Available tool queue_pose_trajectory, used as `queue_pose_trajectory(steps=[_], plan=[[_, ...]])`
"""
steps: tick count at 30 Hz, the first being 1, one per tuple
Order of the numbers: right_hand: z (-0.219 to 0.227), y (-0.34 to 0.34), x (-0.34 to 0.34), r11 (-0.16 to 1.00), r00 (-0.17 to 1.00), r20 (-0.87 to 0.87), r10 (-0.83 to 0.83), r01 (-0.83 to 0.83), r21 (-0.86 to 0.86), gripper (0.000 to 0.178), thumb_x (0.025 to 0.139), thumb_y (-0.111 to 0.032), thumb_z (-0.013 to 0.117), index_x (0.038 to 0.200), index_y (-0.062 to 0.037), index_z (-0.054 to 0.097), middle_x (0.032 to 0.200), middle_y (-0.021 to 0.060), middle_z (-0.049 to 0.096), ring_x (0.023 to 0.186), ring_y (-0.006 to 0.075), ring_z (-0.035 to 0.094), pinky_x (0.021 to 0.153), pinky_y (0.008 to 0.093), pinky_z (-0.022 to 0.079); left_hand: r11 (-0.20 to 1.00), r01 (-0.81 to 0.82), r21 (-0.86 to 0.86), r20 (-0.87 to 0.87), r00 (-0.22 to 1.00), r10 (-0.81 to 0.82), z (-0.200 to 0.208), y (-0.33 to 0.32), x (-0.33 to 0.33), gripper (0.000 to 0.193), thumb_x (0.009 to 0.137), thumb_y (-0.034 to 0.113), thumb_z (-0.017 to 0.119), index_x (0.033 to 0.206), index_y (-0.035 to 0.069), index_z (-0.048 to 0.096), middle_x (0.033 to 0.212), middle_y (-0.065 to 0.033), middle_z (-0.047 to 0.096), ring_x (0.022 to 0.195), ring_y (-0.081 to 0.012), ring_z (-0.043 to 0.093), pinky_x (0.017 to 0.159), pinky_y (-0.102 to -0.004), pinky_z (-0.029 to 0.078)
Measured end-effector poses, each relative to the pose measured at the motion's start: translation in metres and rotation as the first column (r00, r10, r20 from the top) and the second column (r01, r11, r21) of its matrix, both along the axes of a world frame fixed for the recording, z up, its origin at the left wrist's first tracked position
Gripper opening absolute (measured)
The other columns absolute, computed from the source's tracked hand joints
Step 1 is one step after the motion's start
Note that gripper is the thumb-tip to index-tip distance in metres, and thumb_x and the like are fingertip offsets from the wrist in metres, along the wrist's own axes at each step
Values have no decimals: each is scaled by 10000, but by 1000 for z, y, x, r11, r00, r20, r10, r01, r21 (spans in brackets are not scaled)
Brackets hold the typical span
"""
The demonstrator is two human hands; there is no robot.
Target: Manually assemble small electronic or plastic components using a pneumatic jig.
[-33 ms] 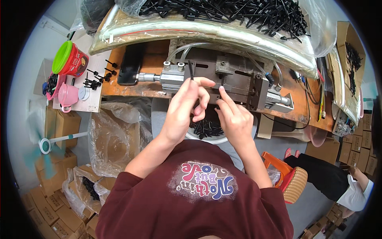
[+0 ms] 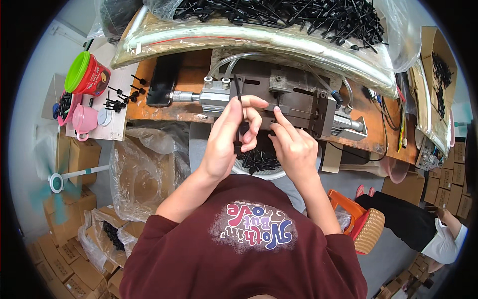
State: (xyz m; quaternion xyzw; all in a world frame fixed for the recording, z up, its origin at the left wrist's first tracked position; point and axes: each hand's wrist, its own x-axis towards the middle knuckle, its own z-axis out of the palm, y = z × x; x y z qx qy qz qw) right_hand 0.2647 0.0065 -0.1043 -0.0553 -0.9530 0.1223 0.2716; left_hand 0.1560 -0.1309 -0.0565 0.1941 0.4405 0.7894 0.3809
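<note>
Nothing moved, left hand, black pin upright

There is only one view – a wide fisheye cam worn on the person's head, looking steeply down over the chest and forearms, which come in from the lower edge. It faces fwd toward the workbench at the top of the pic, so the far side of the bench is up and the person's lap is down. The cam sits close: the left hand and right hand fill the centre, approx. at arm's length or nearer. Straight edges bend near the rim – the boxes at left and another person at lower right appear squeezed. No second view shares the scene.
</note>
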Motion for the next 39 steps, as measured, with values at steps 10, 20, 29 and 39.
queue_pose_trajectory(steps=[10,20,29,39], plan=[[42,-6,7,922,986,-83,142,-163,-352,221,688,-114,790,860,-63,661,900,73,694,629,202,633,587,307,509,1000,-17,18,76,997,16,-3,10,-2,680,1038,572,165,1250,3,473,819,12,424,676,-56,360,572,-202,338],[40,-19,12,921,958,-189,213,-262,-288,267,708,-34,741,968,-40,679,874,80,608,763,227,637,620,327,525,978,206,-37,122,972,-200,-8,20,18,691,1052,524,132,1380,-9,425,874,19,412,853,-95,426,861,-254,346],[33,-7,20,861,989,-117,95,-140,-489,280,763,2,764,1025,-14,669,931,98,601,728,197,623,582,311,518,941,334,-49,219,923,-316,-17,14,22,501,1056,242,399,1499,24,317,1196,-12,492,1179,-111,436,1057,-305,313],[3,1,20,960,996,8,94,-89,-266,271,785,4,696,1046,31,628,1317,188,583,986,305,676,823,377,566,974,220,-47,-64,973,-223,-3,-15,15,636,966,4,485,1536,-9,204,1311,-104,470,1136,-171,527,990,-305,437]])
